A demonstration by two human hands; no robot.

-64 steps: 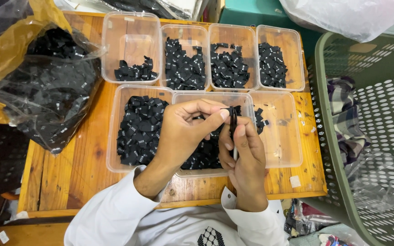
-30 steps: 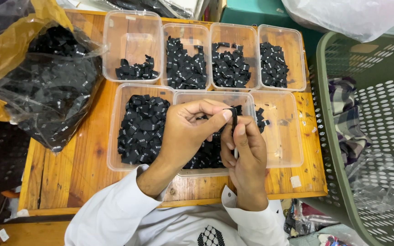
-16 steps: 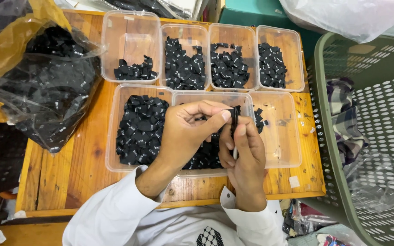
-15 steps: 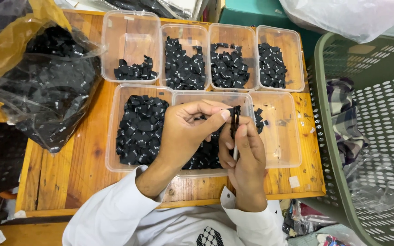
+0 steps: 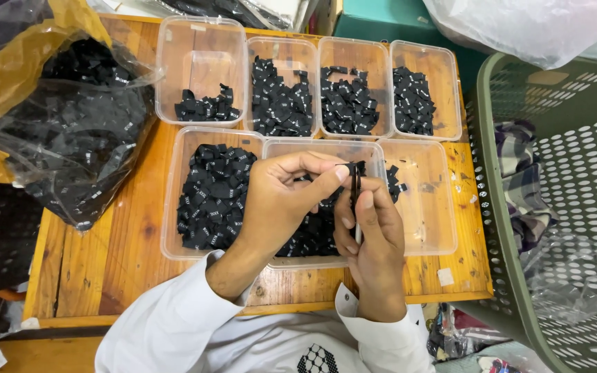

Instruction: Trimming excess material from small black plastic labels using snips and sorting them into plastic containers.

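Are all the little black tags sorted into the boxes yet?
Not yet. Six clear boxes already hold black tags. The left hand and right hand pinch one tag between them now. The plastic bag on the left looks full of tags.

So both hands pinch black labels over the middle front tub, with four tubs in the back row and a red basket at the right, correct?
Not quite: the basket is green, not red, as the head view shows. The rest holds: the left hand and right hand pinch black labels over the middle front tub, and four tubs line the back row.
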